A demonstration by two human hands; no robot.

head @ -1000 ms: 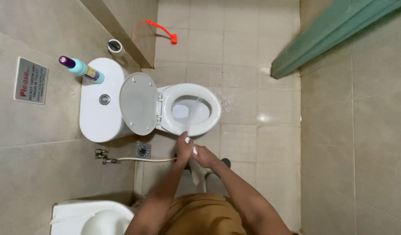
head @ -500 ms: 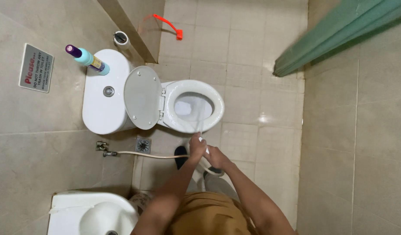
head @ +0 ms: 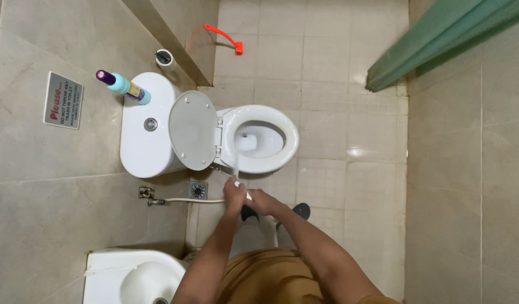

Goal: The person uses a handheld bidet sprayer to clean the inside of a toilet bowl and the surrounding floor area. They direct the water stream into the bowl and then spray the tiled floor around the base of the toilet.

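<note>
I look straight down at a white toilet point(head: 282, 160) with its lid point(head: 195, 130) raised against the cistern point(head: 144, 147). Both my hands meet just in front of the bowl's near rim. My left hand point(head: 235, 195) and my right hand point(head: 260, 201) grip the white handle of a toilet brush point(head: 236, 163). The handle slants up over the rim, and its head reaches down into the bowl near the water.
A spray bottle with a purple cap point(head: 123, 86) lies on the cistern. A hose point(head: 183, 200) runs from a wall valve past a floor drain point(head: 198, 190). A white basin point(head: 133, 278) sits lower left. A red brush point(head: 223, 36) lies on the far tiles; a green door point(head: 445, 39) is upper right.
The view has shifted so the toilet sits higher and more central. My hands have come closer to the bowl, and the brush handle now reaches over the rim into it.
</note>
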